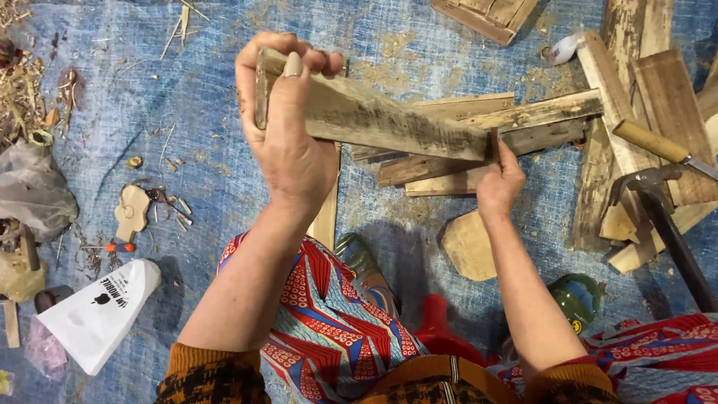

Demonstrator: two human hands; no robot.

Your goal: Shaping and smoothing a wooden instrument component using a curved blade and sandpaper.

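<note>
Tarpaulin (pixel 187 135) in faded blue covers the floor and carries everything, dusted with sawdust and wood shavings. Across its upper right lies a pile of rough planks (pixel 621 127), overlapping at angles, with a hammer (pixel 658 202) and a wooden-handled tool (pixel 654 142) resting on them; that tool's blade runs out of the picture's right edge. A white plastic bag (pixel 97 314) lies at lower left, and a small flat wooden cutout (pixel 132 212) sits near some scattered bits further up.

Held above all this is a weathered board (pixel 374 116), its long axis running left to right with the right end a little lower. The left hand (pixel 288 142) clamps the left end, fingers (pixel 288 45) wrapped over the top edge and thumb pressed on the near face. The right hand (pixel 499 179) meets the right end from below, its fingers pinched narrow against the lower corner. The left hand has the fuller hold; the right only touches the end.

Below the board, a thin strip of wood (pixel 327 209) stands partly hidden behind the left wrist. A rounded piece of wood (pixel 467 243) lies on the tarpaulin just beside the right forearm. Whether the right fingertips hold anything small against the board cannot be made out.
</note>
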